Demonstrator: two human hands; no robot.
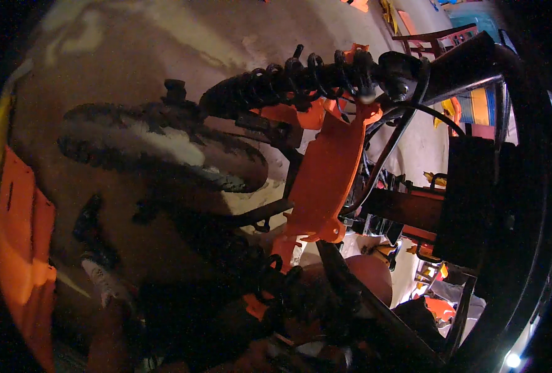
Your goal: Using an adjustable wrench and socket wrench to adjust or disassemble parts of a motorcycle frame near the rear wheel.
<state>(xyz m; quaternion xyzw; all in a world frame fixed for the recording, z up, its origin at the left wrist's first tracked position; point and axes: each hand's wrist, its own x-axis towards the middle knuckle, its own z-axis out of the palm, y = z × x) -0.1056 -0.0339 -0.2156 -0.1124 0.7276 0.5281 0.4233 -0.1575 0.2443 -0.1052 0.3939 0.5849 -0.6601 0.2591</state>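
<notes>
We see a smooth, curved orange plate [327,171] set between a ribbed black coil-spring shock absorber [307,76], farther up, and a shadowed black wire coil [263,267] lower down. A rounded, rough-edged dark tyre [164,146] sits to the left. Darkness along the lower edge obscures our hands; we cannot tell how open they are or what they hold.

Veh. workshop or assy. area, I can't tell which. From where I stand: concrete-like floor [127,56], 11 o'clock; treaded tire [164,148], 9–10 o'clock; coil-spring shock [294,73], 12 o'clock; blk. tubular frame [465,71], 2 o'clock; orange panels [18,230], 8–9 o'clock.
</notes>
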